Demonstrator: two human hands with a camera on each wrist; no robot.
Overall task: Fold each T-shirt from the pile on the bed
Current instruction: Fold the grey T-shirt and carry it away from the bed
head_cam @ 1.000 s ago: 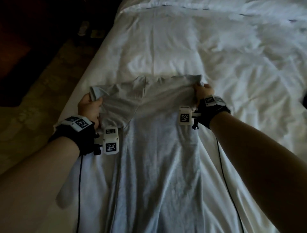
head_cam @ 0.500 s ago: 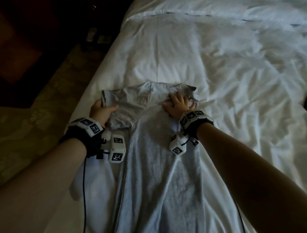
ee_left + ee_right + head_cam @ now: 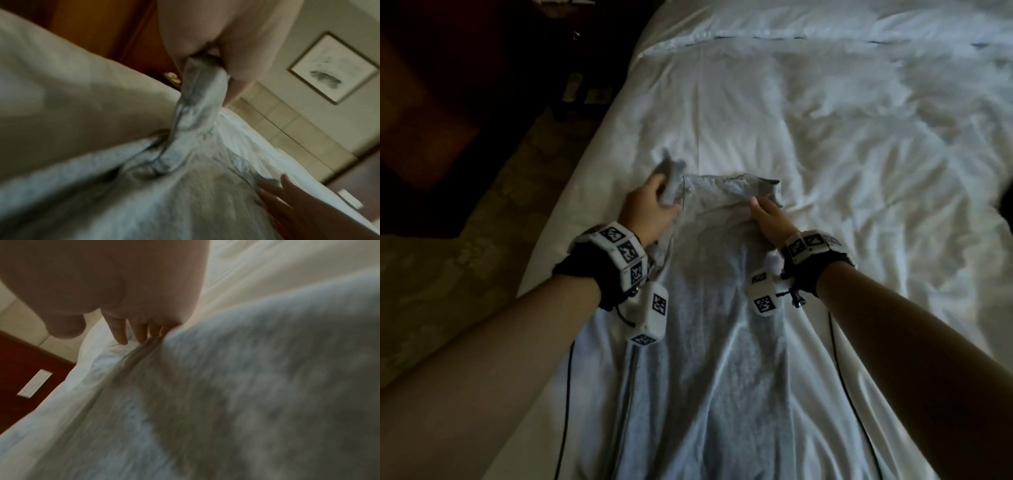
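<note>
A light grey T-shirt (image 3: pixel 715 308) lies lengthwise on the white bed (image 3: pixel 842 144), folded narrow, its collar end far from me. My left hand (image 3: pixel 654 202) grips the bunched left sleeve (image 3: pixel 671 174) and lifts it off the sheet; the left wrist view shows the cloth (image 3: pixel 197 91) pinched between thumb and fingers. My right hand (image 3: pixel 767 214) rests with straight fingers on the shirt's upper right part near the collar. In the right wrist view its fingers (image 3: pixel 121 332) point down at the shirt's edge (image 3: pixel 150 344).
The bed's left edge (image 3: pixel 571 205) drops to a dark patterned floor (image 3: pixel 448 267). Small objects (image 3: pixel 585 89) lie on the floor near the bed. A pillow edge (image 3: pixel 791 27) lies at the far end. A framed picture (image 3: pixel 333 68) hangs on the wall.
My left hand has pulled the sleeve up and away from the shirt body. My right hand let go of the shoulder a second ago and now lies flat near the collar.
</note>
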